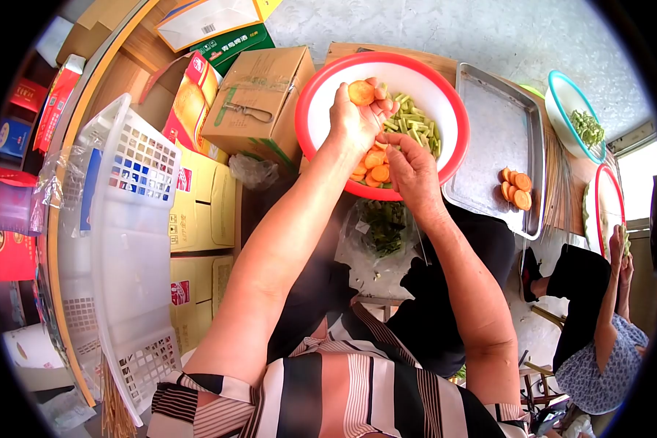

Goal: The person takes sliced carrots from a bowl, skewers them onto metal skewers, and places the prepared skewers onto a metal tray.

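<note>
My left hand (354, 120) is palm up over a red-rimmed white bowl (314, 109), its fingers curled around a round carrot slice (361, 93). Close beside it, my right hand (412, 171) has thumb and forefinger pinched together near the left fingers. Whatever that pinch holds is too thin or hidden to name. In the bowl, several carrot slices (377, 174) lie toward me, partly behind my hands. Cut green stalk pieces (420, 130) fill its right side.
Right of the bowl, a metal tray (493, 139) holds several carrot slices (516, 188); thin sticks (557, 168) lie beyond. A blue-rimmed bowl (573, 109) contains greens. Cardboard boxes (259, 95) and a white plastic basket (135, 255) stand left. Another person (598, 350) sits at right.
</note>
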The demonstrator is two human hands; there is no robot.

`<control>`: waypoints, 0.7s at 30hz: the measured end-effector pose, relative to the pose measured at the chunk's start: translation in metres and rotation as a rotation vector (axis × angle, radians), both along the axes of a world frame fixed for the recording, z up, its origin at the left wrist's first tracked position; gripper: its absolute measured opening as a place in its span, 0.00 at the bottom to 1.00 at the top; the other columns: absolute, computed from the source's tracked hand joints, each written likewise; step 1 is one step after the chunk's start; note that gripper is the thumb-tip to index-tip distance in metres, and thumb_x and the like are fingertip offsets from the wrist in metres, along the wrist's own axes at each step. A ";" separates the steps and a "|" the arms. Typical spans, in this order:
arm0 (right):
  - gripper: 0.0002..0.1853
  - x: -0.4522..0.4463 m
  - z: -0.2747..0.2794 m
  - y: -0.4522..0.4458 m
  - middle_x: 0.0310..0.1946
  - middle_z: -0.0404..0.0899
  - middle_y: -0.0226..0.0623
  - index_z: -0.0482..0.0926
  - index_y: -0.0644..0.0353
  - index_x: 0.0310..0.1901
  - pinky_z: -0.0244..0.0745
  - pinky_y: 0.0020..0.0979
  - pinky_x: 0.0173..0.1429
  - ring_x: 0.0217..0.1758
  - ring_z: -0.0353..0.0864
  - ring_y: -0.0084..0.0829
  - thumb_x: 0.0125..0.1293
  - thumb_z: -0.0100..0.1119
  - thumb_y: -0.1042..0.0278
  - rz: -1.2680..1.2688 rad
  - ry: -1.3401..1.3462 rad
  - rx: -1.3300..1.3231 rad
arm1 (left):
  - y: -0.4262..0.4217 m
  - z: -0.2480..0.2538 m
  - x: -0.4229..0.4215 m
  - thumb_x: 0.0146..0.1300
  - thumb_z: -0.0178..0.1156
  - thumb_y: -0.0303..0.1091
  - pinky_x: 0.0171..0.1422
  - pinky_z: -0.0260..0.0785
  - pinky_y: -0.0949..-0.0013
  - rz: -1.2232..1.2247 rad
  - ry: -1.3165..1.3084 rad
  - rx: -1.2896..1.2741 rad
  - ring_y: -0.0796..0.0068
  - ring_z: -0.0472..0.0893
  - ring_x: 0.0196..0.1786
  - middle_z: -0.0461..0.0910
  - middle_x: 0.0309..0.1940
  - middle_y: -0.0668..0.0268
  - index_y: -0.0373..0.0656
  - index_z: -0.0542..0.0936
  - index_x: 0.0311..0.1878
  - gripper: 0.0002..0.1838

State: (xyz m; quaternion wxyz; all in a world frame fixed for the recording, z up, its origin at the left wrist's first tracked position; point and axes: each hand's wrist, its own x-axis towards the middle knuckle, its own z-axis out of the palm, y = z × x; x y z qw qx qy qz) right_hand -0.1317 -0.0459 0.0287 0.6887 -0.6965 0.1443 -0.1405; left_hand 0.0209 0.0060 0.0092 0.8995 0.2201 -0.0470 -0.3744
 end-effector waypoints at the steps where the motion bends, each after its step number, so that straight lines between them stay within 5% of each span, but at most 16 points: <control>1: 0.11 0.000 0.000 0.000 0.17 0.64 0.21 0.76 0.62 0.47 0.59 0.18 0.21 0.17 0.60 0.11 0.68 0.46 0.70 0.002 -0.001 -0.005 | 0.000 -0.001 0.000 0.70 0.29 0.49 0.51 0.69 0.54 0.001 -0.013 0.004 0.65 0.73 0.29 0.74 0.24 0.61 0.38 0.73 0.41 0.27; 21: 0.10 0.005 -0.002 0.000 0.17 0.62 0.19 0.76 0.62 0.45 0.55 0.18 0.22 0.18 0.58 0.11 0.68 0.46 0.71 -0.005 -0.029 0.002 | 0.002 0.000 -0.005 0.69 0.32 0.46 0.55 0.68 0.53 0.011 -0.060 0.078 0.64 0.75 0.28 0.75 0.24 0.61 0.40 0.72 0.43 0.22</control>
